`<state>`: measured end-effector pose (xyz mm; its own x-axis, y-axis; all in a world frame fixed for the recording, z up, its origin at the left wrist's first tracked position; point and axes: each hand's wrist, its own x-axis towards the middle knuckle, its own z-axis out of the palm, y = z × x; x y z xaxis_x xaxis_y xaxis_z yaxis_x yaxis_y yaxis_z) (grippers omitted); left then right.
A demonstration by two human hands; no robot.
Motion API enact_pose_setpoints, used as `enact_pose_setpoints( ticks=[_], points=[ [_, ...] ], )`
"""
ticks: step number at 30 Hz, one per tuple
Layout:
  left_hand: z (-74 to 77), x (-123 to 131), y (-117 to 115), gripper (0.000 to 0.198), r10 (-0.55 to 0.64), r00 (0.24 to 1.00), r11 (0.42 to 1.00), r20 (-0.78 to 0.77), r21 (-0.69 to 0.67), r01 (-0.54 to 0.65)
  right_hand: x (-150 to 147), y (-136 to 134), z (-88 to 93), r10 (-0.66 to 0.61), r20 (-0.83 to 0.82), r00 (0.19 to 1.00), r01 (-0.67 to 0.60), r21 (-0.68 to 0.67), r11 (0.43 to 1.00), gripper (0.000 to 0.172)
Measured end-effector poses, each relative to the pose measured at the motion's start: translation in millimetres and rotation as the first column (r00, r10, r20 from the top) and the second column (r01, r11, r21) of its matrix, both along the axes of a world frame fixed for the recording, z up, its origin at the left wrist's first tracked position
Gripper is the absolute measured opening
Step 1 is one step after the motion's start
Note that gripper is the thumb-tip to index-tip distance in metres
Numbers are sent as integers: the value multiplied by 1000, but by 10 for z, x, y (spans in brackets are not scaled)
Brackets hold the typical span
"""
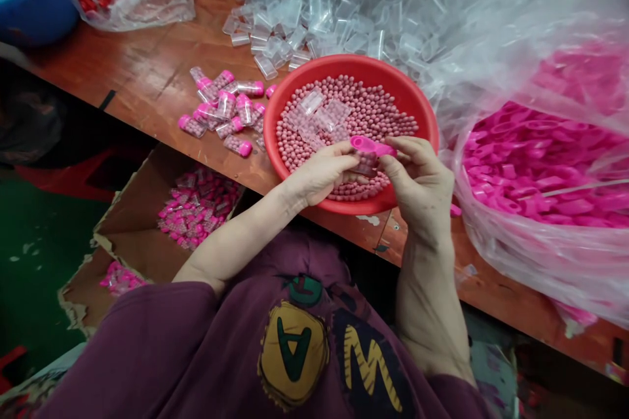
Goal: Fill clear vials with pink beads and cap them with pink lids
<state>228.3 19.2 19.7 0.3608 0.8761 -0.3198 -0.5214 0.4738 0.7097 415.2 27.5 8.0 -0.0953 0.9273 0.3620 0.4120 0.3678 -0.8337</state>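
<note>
Purple sweatshirt (196, 340) fills the bottom of the frame. Above it, at centre, the left hand (322, 173) pinches a small tube (364, 165) and the right hand (422, 183) grips a pink cap (371, 145) over a red bowl (293, 88) (worn brown table (147, 78), green floor (34, 255) lower left).

A purple shirt (196, 340) carries the only readable lettering. A yellow round patch (293, 353) on its front shows a large green capital "A", and just beside it a dark round patch (371, 366) shows a yellow letter that reads as "W" from this angle. Above them, a green mark (304, 289) lies partly folded into the cloth and cannot be read.
</note>
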Motion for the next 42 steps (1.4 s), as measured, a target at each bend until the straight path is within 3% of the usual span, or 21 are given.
enact_pose_setpoints(
  ticks=[7,13,15,19,26,33,42],
  points=[
    [-19,32,-16,7,-3,999,1000,39,-10,3,36,-41,-44,-30,222,975,-30,264,964,35],
    [-26,45,-22,6,38,998,998,58,-56,-35,-54,-83,-55,-119,305,945,-19,414,910,17],
    [-33,44,-19,3,45,998,997,54,-60,-42,-71,-102,-14,-114,263,958,0,395,919,19],
    [-60,45,-28,8,37,999,999,29,-10,-37,-53,-84,103,-114,100,988,88,232,969,22],
    [-135,56,-62,14,37,998,996,-53,77,-33,-40,-21,273,16,130,991,-35,141,989,13],
    [-98,65,-71,13,27,999,998,-21,62,-26,-64,-26,253,-14,244,970,-43,226,973,16],
    [-13,82,-93,14,150,989,987,-2,61,-150,-305,-203,-6,-183,288,940,35,451,892,31]
  ],
)
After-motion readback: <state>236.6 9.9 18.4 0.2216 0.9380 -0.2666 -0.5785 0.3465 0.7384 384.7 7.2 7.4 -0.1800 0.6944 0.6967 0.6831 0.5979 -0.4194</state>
